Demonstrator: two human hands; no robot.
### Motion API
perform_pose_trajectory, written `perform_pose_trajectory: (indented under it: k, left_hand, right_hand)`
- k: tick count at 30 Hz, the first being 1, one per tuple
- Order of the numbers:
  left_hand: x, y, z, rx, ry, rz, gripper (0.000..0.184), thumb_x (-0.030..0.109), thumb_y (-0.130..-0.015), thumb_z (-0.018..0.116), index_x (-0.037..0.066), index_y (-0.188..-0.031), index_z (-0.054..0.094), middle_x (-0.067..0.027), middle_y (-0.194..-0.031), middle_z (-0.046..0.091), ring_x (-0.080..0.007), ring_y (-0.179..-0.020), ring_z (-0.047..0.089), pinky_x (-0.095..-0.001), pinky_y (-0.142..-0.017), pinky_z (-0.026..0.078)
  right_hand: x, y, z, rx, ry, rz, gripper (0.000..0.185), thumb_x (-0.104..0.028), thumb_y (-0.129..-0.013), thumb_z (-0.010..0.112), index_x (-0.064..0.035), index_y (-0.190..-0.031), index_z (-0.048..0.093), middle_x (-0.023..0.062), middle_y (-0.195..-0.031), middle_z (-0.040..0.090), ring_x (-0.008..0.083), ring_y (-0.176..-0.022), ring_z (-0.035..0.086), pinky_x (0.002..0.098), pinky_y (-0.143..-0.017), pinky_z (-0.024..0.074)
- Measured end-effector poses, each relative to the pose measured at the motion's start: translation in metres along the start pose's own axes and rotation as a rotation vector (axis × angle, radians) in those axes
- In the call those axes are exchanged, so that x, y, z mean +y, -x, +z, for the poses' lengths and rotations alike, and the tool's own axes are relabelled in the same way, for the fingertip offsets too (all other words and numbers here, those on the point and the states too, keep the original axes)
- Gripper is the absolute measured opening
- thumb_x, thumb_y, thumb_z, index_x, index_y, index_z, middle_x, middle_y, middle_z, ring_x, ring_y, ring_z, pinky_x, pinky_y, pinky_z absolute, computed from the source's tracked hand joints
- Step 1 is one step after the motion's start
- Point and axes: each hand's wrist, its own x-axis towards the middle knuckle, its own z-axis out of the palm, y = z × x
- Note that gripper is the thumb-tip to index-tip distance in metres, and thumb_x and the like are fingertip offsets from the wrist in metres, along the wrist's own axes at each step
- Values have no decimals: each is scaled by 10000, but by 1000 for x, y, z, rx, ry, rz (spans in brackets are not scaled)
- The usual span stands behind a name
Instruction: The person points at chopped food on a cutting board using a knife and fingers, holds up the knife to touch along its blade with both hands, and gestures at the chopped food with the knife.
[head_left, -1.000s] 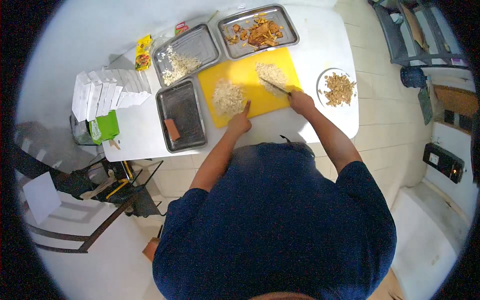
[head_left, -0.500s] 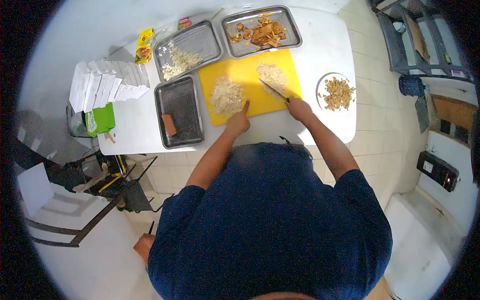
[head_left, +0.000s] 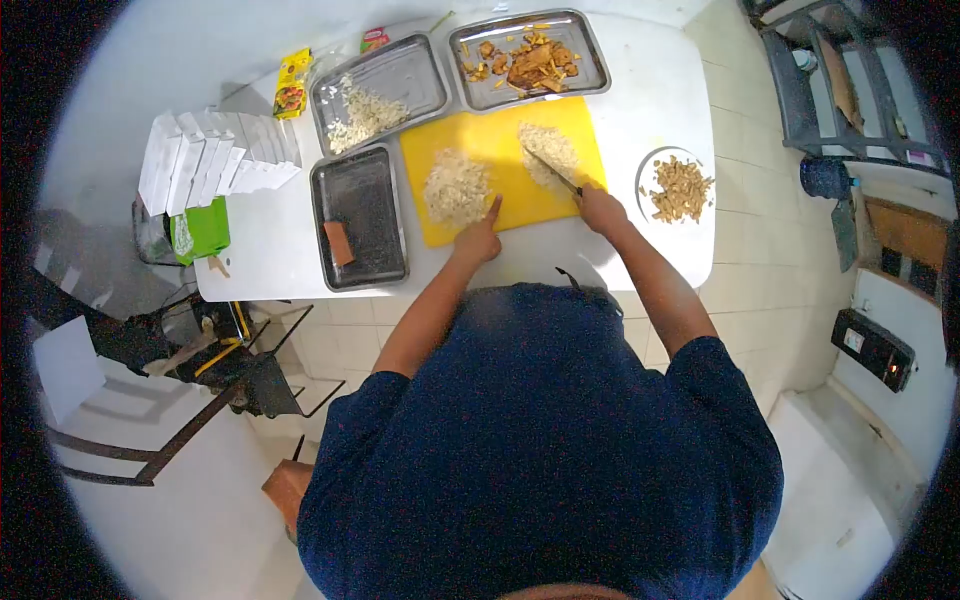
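My right hand (head_left: 604,211) grips a knife (head_left: 553,171), its blade lying across a pile of finely chopped pale food (head_left: 549,150) on the yellow cutting board (head_left: 515,207). At the board's near edge rests my left hand (head_left: 480,240), its index finger stretched out and nothing visible in it. Just beyond that hand is a second chopped pale pile (head_left: 456,188) on the board's left half. The exact kind of food cannot be made out.
Behind the board, one metal tray (head_left: 335,81) holds pale chopped pieces and another tray (head_left: 598,85) holds browned pieces. A dark tray (head_left: 375,262) with a reddish-brown block (head_left: 338,243) stands left. A plate (head_left: 645,185) of light-brown pieces is at right, white boxes (head_left: 190,165) far left.
The view has shifted slightly. Both hands stay in nearly the same places, with the knife still in my right hand over the right pile.
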Motion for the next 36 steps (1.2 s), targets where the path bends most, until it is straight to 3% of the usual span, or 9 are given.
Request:
perform_pose_trajectory:
  k: [6, 9, 12, 15, 21, 28, 31, 36]
  left_hand:
    - [-3, 3, -3, -7, 4, 10, 916, 149, -809, 516, 372, -1529, -5, -239, -1012, 666, -388, -926, 658, -504, -833, 511]
    - [-3, 3, -1, -14, -1, 8, 915, 151, -809, 516, 370, -1529, -5, -244, -1030, 662, -391, -932, 656, -507, -834, 511]
    - [-5, -8, -2, 9, 1, 43, 918, 148, -810, 512, 370, -1528, -15, -248, -1038, 660, -391, -936, 656, -505, -834, 512]
    - [-6, -3, 1, -14, 3, 36, 929, 141, -807, 510, 369, -1526, -32, -251, -1037, 660, -389, -936, 657, -501, -836, 512]
    - [-12, -3, 8, 18, 36, 60, 942, 136, -802, 516, 367, -1525, -44, -252, -1030, 660, -394, -928, 655, -501, -836, 512]
    - [-12, -6, 4, 10, -3, 59, 950, 146, -796, 531, 375, -1524, -35, -254, -1019, 659, -395, -920, 655, -497, -819, 517]
    - [-14, -6, 6, 6, 0, 88, 949, 137, -794, 524, 376, -1524, -34, -256, -996, 661, -396, -900, 657, -492, -809, 517]
    - [-19, -8, 12, 43, 17, 115, 945, 126, -790, 512, 368, -1526, -28, -253, -967, 666, -398, -872, 659, -484, -802, 516]
  right_hand:
    - [4, 14, -25, -46, -18, 47, 349, -346, -982, 456, -5, -1019, 524, 240, -839, 663, 428, -777, 654, 524, -688, 519]
    - [8, 10, 12, -4, -87, 124, 343, -342, -976, 460, -20, -1058, 547, 231, -923, 673, 409, -878, 659, 508, -751, 530]
    - [14, -1, 28, 200, -94, -77, 381, -374, -984, 445, -4, -1034, 518, 236, -851, 662, 429, -791, 654, 526, -694, 518]
    - [2, -8, -11, -23, -48, 7, 366, -357, -977, 467, 1, -1039, 515, 237, -864, 660, 429, -798, 654, 524, -701, 520]
    - [-23, 19, -36, -73, 13, 30, 349, -348, -985, 430, -19, -1009, 545, 238, -918, 671, 404, -880, 663, 510, -757, 534]
    - [-26, 17, 22, -29, -197, 201, 374, -364, -992, 414, -9, -1063, 506, 261, -978, 659, 420, -924, 649, 550, -793, 501]
    - [-17, 8, 10, -66, -124, 62, 378, -369, -988, 425, -11, -1076, 507, 257, -991, 659, 422, -929, 648, 547, -798, 501]
    - [-20, 19, -21, -119, -96, 88, 384, -379, -985, 432, -20, -1094, 512, 265, -984, 655, 426, -923, 647, 541, -795, 508]
